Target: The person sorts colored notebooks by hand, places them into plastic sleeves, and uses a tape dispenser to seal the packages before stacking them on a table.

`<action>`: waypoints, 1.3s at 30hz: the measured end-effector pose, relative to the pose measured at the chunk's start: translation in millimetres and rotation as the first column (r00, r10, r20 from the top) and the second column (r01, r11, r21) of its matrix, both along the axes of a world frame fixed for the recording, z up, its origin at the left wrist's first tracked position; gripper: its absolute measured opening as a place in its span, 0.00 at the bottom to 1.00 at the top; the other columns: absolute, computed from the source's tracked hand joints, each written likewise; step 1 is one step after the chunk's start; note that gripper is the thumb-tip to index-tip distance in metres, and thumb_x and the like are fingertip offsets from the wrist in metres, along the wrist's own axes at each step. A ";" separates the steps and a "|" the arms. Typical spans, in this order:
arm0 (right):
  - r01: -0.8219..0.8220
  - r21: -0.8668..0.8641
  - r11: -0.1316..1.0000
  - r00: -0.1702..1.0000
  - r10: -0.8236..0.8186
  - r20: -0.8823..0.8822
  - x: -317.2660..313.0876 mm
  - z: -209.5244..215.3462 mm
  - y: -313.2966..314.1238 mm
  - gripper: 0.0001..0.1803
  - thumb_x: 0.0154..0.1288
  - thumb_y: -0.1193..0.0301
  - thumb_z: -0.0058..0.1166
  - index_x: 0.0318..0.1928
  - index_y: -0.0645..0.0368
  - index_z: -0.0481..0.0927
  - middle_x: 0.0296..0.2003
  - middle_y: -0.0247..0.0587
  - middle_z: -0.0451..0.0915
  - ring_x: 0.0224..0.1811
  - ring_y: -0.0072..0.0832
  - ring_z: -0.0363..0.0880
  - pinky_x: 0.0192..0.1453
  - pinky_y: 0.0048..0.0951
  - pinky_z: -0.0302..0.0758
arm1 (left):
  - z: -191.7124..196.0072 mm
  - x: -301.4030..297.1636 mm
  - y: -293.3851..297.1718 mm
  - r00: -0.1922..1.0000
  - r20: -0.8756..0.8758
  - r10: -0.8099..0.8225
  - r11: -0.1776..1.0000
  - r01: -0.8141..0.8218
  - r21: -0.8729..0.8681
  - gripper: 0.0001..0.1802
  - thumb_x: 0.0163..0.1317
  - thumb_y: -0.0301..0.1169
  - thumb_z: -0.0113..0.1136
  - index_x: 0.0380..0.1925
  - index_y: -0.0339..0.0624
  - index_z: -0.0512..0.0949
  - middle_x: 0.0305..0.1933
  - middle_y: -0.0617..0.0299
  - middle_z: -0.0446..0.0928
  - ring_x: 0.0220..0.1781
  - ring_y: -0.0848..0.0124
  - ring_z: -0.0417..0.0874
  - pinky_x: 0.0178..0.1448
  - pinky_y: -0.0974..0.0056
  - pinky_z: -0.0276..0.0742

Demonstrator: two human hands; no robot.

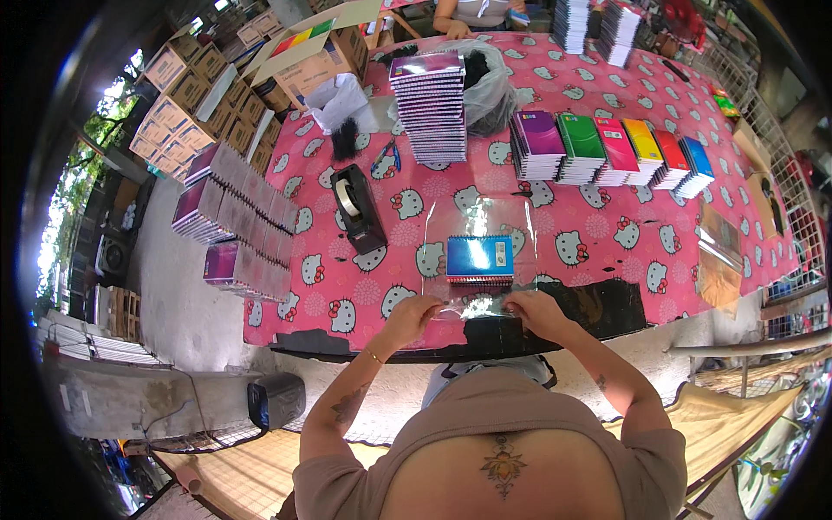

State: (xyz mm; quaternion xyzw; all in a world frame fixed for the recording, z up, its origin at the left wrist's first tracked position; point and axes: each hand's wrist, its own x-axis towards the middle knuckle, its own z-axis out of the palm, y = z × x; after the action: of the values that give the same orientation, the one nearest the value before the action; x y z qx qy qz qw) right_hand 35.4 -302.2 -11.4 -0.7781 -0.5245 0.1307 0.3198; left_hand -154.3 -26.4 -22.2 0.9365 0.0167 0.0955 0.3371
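Observation:
A clear plastic sheet (472,211) lies on the pink patterned tablecloth in front of me. On top of it rests a small pile of spiral notebooks, the uppermost a blue notebook (479,256). At the sheet's near left corner, my left hand (414,317) pinches the plastic with closed fingers. My right hand (533,312) grips the near right corner the same way. Both hands stay just short of the notebooks, beside the table's front edge. A black tape dispenser (357,208) with a roll of tape stands to the left.
Colour-sorted notebook piles, including a green notebook (581,139), stand at the back right. A tall notebook stack (429,108) rises behind the sheet. More wrapped stacks (234,221) line the left edge. Scissors (386,160) lie near the dispenser. Another person's hand (457,29) is across the table.

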 end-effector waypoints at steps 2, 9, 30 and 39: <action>-0.009 0.038 0.999 0.997 0.012 -0.078 0.9 9.7 0.2 0.08 0.69 0.68 0.57 0.45 0.56 0.80 0.34 0.45 0.83 0.30 0.41 0.84 0.36 0.41 0.77 | 1.4 4.8 3.2 0.999 0.023 -0.039 0.998 0.040 -0.040 0.08 0.62 0.28 0.64 0.41 0.42 0.81 0.37 0.55 0.82 0.37 0.56 0.82 0.40 0.54 0.75; -0.066 -0.190 0.980 0.911 -0.018 -0.411 9.1 30.9 -1.1 0.10 0.69 0.66 0.58 0.45 0.58 0.81 0.34 0.45 0.83 0.31 0.38 0.83 0.38 0.37 0.77 | 2.9 3.0 7.4 0.996 -0.024 -0.085 0.987 0.081 -0.137 0.12 0.57 0.26 0.65 0.42 0.41 0.81 0.38 0.55 0.82 0.37 0.53 0.82 0.41 0.54 0.76; 0.197 0.060 0.979 0.893 -0.205 0.402 -54.1 25.6 73.6 0.31 0.66 0.61 0.56 0.68 0.55 0.70 0.66 0.47 0.70 0.69 0.42 0.67 0.70 0.50 0.63 | 8.0 93.1 63.1 0.974 -0.153 0.165 0.874 -0.217 -0.435 0.10 0.69 0.31 0.62 0.45 0.36 0.82 0.30 0.62 0.81 0.35 0.78 0.80 0.39 0.70 0.74; 0.185 0.045 0.982 0.872 -0.185 0.452 -50.4 23.7 73.8 0.31 0.64 0.60 0.58 0.66 0.55 0.72 0.66 0.46 0.70 0.67 0.41 0.69 0.67 0.52 0.65 | 7.8 233.6 42.7 0.996 0.084 -0.044 0.955 0.017 0.298 0.11 0.62 0.32 0.61 0.41 0.38 0.82 0.41 0.49 0.80 0.45 0.49 0.82 0.47 0.51 0.80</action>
State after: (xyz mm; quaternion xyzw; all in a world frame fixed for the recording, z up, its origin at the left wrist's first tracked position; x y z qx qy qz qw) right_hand -15.0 -228.4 12.3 -0.8336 -0.5077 -0.0861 0.1996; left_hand 79.3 16.3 -14.4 0.9714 -0.0274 0.1334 0.1947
